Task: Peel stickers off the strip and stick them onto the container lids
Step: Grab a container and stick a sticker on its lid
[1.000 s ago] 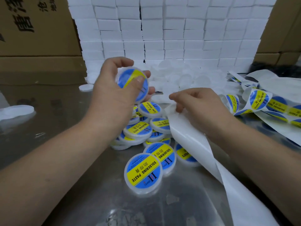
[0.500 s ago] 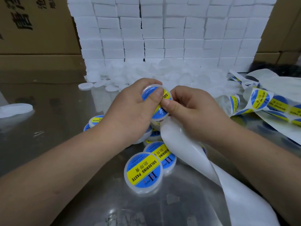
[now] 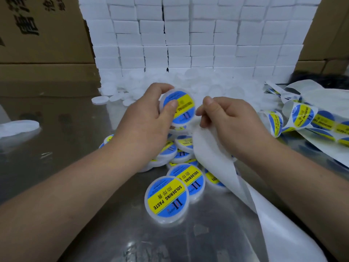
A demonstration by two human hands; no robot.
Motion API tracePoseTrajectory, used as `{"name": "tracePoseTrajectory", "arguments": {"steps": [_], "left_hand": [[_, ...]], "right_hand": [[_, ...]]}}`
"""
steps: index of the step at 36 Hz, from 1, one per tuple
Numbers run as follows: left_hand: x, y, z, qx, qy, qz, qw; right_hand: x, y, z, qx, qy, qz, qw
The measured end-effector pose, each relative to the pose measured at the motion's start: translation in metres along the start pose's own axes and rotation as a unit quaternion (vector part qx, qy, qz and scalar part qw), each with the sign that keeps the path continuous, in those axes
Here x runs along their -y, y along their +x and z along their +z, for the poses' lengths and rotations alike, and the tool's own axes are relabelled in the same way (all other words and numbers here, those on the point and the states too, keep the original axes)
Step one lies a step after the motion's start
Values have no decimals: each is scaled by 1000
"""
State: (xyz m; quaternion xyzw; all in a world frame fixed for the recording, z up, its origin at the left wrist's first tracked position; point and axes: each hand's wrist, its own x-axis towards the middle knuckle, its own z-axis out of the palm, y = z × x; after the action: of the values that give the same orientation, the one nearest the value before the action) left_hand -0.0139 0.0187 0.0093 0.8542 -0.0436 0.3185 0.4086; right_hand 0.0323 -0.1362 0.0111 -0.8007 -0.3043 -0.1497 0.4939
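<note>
My left hand grips a round white lid that carries a blue and yellow sticker, thumb pressing on the sticker's left part. Just to its right, my right hand holds the white backing strip with curled fingers, apart from the lid. The bare strip trails down to the lower right. Its part that still bears stickers lies to the right. A heap of stickered lids sits below my hands. Plain white lids are heaped behind them.
The work surface is a shiny metal table. A wall of stacked white boxes stands at the back, with cardboard cartons on both sides. One loose white lid lies at the far left.
The two hands met at the lid half a second ago, right thumb on the sticker. Now the right hand has drawn back to the strip, and the left hand has lifted the lid slightly.
</note>
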Motion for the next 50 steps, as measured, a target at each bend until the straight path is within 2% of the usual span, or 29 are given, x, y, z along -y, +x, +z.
{"name": "tracePoseTrajectory", "arguments": {"steps": [5,10,13,15,17,19,21,24,27,29,34,41,44,48,50], "left_hand": [[10,11,-8,-2,125,-73,989],[16,15,-9,42,300,-107,947],[14,15,-12,22,351,-99,931],[9,13,-14,-19,312,-56,948],[1,9,-14,-40,201,-15,979],[-11,4,-13,-13,69,-7,998],[-20,-1,-12,33,-20,-15,999],[-22,-4,-11,78,-57,-38,995],[-24,-5,-12,89,-72,-64,991],[-28,-6,-12,95,-121,-77,985],[-29,-4,-13,134,-287,-110,942],[-25,-1,-14,136,-389,-145,899],[-24,1,-16,97,-429,-160,884],[-25,0,-16,98,-424,-147,888],[-26,-1,-15,107,-426,-145,887]], "right_hand": [[3,-1,0,0,11,-11,1000],[1,0,0,16,38,-17,999],[1,-1,0,23,46,-35,998],[2,-2,-1,27,59,-45,997],[4,-3,0,30,75,-60,995],[6,-3,0,33,96,-78,992],[8,-4,0,36,122,-94,987],[10,-5,0,40,165,-110,979],[13,-6,-1,43,201,-115,972],[14,-7,-2,53,221,-114,967],[16,-8,-2,86,273,-99,953],[20,-11,-2,170,298,-55,938],[23,-9,-3,129,345,-17,929],[18,-1,-7,-32,331,17,943],[13,3,-9,-82,308,47,947]]}}
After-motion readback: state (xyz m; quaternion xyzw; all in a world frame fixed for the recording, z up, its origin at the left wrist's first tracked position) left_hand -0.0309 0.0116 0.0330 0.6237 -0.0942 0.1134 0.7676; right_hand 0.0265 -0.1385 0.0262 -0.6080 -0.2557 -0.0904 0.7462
